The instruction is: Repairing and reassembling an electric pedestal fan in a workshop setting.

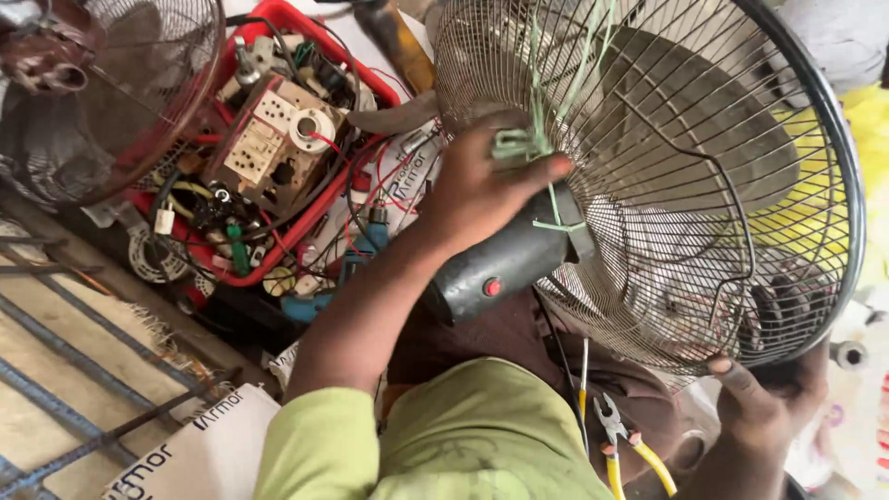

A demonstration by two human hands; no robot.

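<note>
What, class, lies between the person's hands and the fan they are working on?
Nothing visible. The left hand already rests on the fan's wire guard by the green string, above the black motor housing. The right hand grips the guard's lower rim directly.

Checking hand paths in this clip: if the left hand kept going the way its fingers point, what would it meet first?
The left hand would probably first meet the round wire fan guard it already touches; depth is unclear.

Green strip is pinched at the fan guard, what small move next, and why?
Probably draw the green strip taut with the left hand: it hangs loose through the wire guard above the motor housing, while the right hand steadies the rim.
</note>
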